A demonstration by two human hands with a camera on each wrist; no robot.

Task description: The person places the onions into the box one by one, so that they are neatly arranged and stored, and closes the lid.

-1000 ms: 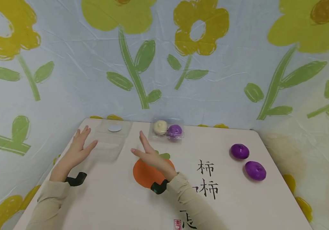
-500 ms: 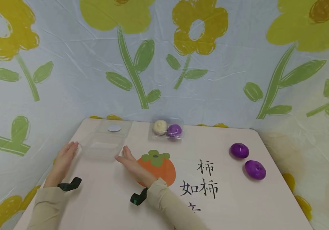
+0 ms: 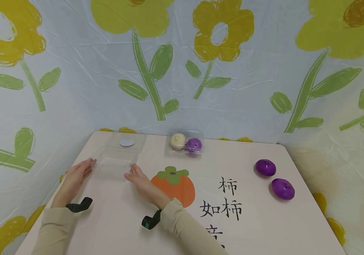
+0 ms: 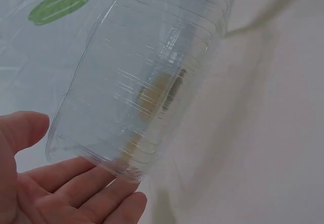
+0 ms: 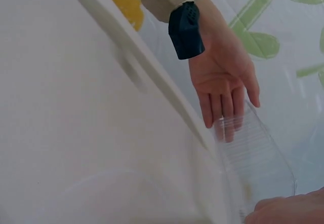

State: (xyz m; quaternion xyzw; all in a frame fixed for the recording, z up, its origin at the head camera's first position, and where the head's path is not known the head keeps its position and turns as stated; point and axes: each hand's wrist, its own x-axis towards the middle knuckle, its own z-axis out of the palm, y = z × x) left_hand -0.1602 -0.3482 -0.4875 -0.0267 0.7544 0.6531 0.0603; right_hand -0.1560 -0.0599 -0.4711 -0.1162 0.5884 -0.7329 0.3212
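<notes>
A clear plastic clamshell box (image 3: pixel 115 163) lies at the back left of the table, its lid folded back with a white round sticker (image 3: pixel 126 142) on it. At its left end, my left hand (image 3: pixel 73 180) touches the box with extended fingers. The left wrist view shows the thumb apart from the plastic wall (image 4: pixel 126 82) and the fingers against the end. My right hand (image 3: pixel 145 186) rests at the box's right end, fingers fairly straight. Only part of this right hand (image 5: pixel 288 211) shows in the right wrist view.
A second clear box (image 3: pixel 186 141), holding a cream bun-shaped piece and a purple one, stands at the table's back edge. Two purple pieces (image 3: pixel 265 167) (image 3: pixel 282 189) lie on the right. The pale table (image 3: pixel 252 226) bears a printed persimmon (image 3: pixel 175 187) and characters.
Both hands have come down to the ends of the open box, the right one moving left. In the last half second the left hand has edged inward. The other things stay put.
</notes>
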